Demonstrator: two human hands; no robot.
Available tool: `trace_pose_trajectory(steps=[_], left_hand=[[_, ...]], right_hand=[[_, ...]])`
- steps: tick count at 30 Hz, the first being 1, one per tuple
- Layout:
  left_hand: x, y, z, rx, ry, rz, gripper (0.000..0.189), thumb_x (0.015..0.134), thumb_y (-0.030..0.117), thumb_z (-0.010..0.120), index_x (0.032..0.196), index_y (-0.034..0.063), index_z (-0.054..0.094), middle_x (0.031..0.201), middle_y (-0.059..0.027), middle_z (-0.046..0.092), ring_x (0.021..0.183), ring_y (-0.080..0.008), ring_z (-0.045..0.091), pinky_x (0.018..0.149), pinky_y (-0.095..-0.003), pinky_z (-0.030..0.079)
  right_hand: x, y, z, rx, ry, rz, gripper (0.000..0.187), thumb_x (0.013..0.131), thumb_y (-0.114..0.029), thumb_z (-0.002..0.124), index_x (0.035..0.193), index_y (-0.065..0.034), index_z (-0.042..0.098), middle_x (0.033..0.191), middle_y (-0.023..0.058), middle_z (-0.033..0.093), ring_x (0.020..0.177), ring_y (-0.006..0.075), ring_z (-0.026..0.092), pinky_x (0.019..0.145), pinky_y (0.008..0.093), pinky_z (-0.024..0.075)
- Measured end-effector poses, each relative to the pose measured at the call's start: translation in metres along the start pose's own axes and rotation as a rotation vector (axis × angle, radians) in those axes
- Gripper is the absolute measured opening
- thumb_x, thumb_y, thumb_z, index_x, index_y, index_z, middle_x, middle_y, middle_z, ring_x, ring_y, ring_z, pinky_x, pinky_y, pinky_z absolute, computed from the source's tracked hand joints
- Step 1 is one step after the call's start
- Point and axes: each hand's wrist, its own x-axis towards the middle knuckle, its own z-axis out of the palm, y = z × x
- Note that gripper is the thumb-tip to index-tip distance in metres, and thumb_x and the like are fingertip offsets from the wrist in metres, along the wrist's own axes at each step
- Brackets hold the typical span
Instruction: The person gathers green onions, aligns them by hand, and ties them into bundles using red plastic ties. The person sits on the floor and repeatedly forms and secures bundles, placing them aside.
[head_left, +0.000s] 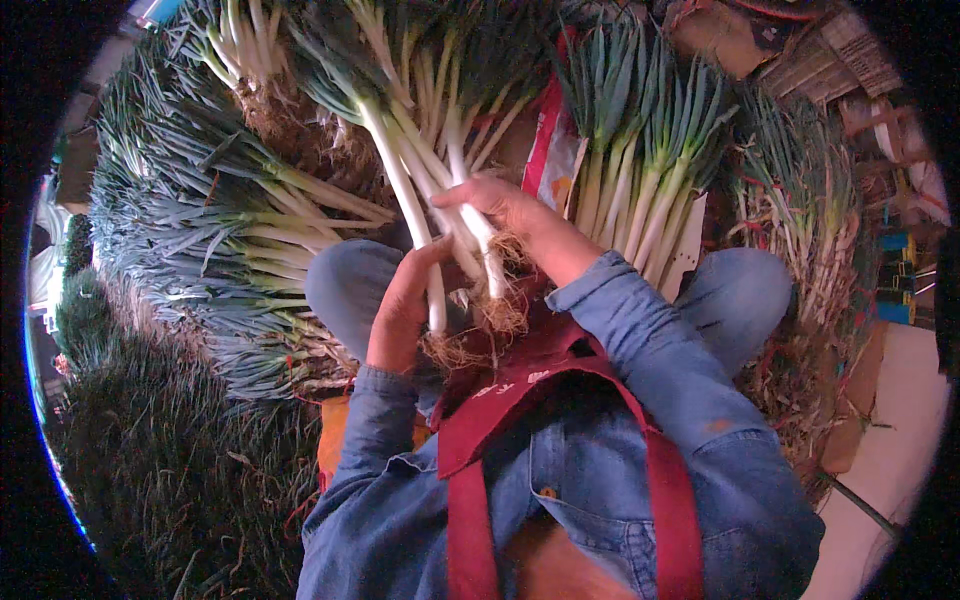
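Note:
Several long green onions with white shafts and dark green leaves are held over my lap. Around the lower part of the outermost white shaft, my left hand is closed, its thumb lying against the bunch. Just above and to the right, my right hand grips the other shafts of the same bunch near their root ends. Tangled brown roots hang below both hands, in front of a dark red apron. The fingers behind the shafts are partly hidden.
Trimmed green onions are heaped at my left, and more bundles lean beyond my right knee. Rooted onions lie ahead. A drier, tangled bundle stands at far right. Dark leaves cover the lower left.

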Motion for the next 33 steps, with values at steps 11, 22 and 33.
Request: trace_pose_trajectory(steps=[11, 22, 33], left_hand=[[0.031, -0.054, 0.049, 0.154, -0.009, 0.202, 0.060, 0.100, 0.052, 0.033, 0.129, 0.0011, 0.046, 0.108, -0.0101, 0.060, 0.095, -0.0189, 0.060, 0.081, -0.0312, 0.051], [0.094, -0.076, 0.029, -0.219, -0.131, 0.331, 0.059, 0.095, 0.053, 0.043, 0.136, 0.0102, 0.044, 0.129, -0.0104, 0.054, 0.113, -0.0282, 0.055, 0.099, -0.0436, 0.043], [0.156, -0.012, 0.251, 0.029, -0.328, 0.324, 0.042, 0.094, 0.045, 0.051, 0.114, 0.0089, 0.056, 0.101, -0.0082, 0.064, 0.090, -0.0231, 0.062, 0.084, -0.0401, 0.051]], right_hand=[[-0.089, 0.023, -0.001, -0.333, 0.018, -0.344, 0.068, 0.070, -0.022, 0.083, 0.126, 0.0016, 0.050, 0.111, 0.0084, 0.061, 0.099, 0.0166, 0.058, 0.086, 0.0294, 0.0472], [-0.171, 0.069, -0.017, -0.610, 0.170, -0.379, 0.097, 0.057, -0.005, 0.074, 0.142, 0.0021, 0.027, 0.122, 0.0187, 0.056, 0.114, 0.0258, 0.054, 0.100, 0.0327, 0.0416], [-0.254, -0.017, -0.102, -0.650, 0.550, -0.474, 0.072, 0.069, -0.015, 0.078, 0.131, -0.0003, 0.045, 0.110, 0.0162, 0.064, 0.099, 0.0242, 0.062, 0.090, 0.0367, 0.0496]])
